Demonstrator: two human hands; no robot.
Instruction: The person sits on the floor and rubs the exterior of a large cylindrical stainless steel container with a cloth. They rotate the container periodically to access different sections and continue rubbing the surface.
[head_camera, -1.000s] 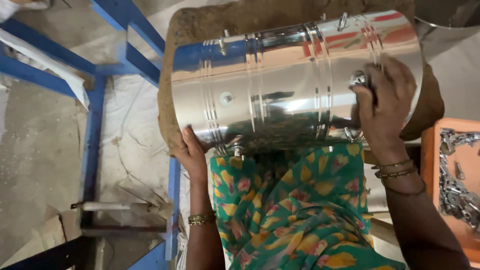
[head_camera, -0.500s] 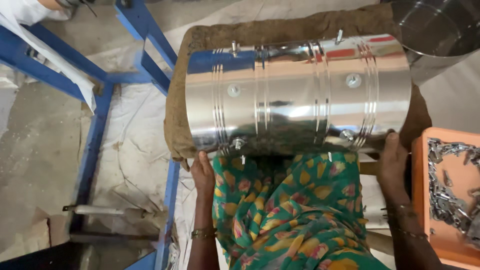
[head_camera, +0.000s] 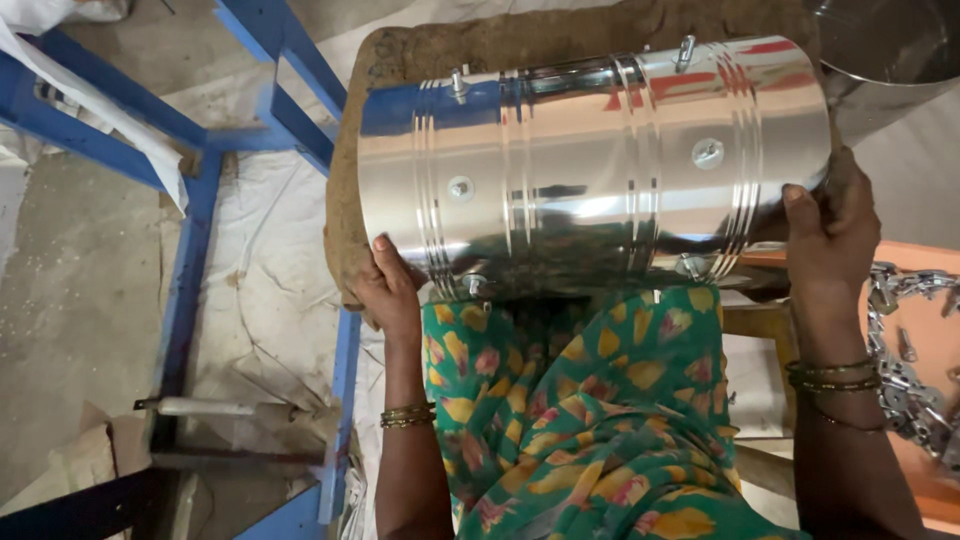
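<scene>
Head view: nearest, green floral cloth covers the lap. Since a second ago the right hand (head_camera: 835, 235) has slid off the top of the polished steel drum (head_camera: 590, 165) to grip its end rim; the left hand (head_camera: 388, 290) cups the opposite end (the drum now lies steadier, lengthwise). Under it sits a coarse brown pad (head_camera: 420, 55) on the tabletop; beyond, a blue frame (head_camera: 190, 200).

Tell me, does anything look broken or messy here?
Nothing looks broken. The shiny steel drum lies on its side on a brown pad, held at both ends by the left hand and right hand.
</scene>
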